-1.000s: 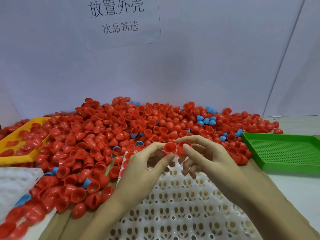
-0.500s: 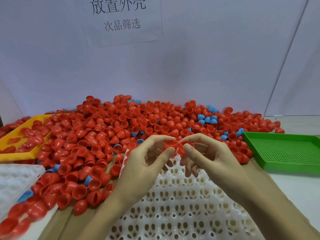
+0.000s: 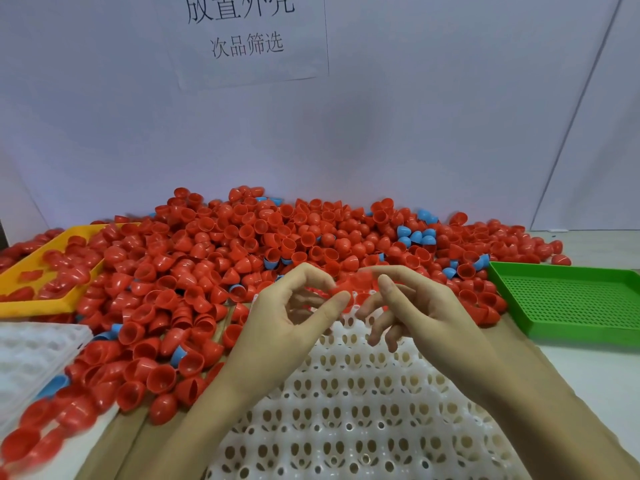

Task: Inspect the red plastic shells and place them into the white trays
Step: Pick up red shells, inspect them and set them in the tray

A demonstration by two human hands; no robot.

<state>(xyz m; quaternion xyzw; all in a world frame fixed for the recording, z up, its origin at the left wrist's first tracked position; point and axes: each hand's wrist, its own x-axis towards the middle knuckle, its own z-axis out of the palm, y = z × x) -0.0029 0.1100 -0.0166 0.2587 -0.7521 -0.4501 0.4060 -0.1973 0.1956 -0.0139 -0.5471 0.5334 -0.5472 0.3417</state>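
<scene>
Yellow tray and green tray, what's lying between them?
In the head view, the shell pile fills the stretch between the yellow tray and the green tray.

The heap of shells point(image 3: 277, 244) before me is red, dotted with a few blue shells point(image 3: 415, 235). My tray point(image 3: 346, 427) is white, patterned with rows of holes. 1 green perforated tray point(image 3: 571, 299) and 1 yellow tray point(image 3: 34, 299) flank it.

1 head view, forward and down, close over the white tray point(image 3: 363, 427).
</scene>
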